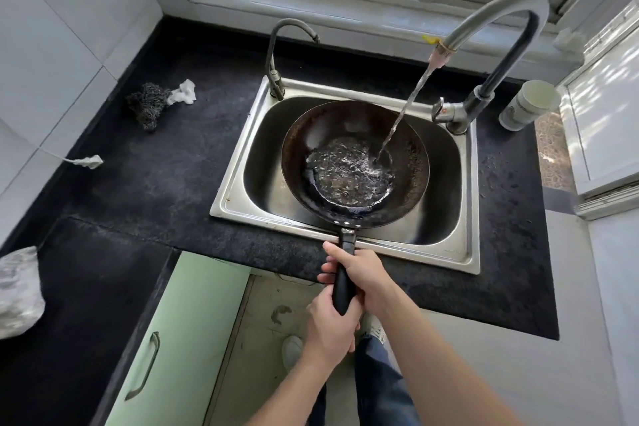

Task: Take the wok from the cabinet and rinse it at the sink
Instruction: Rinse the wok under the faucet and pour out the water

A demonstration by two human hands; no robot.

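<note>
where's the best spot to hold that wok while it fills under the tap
By its long black handle, from the near side. It sticks out over the sink's front rim toward the person, away from the water stream. It is long enough for two grips, which suits a wok heavy with pooled water: the right hand holds nearer the bowl, the left hand at the end.

Glossy steel sink (238, 162), matt speckled counter (166, 183).
</note>
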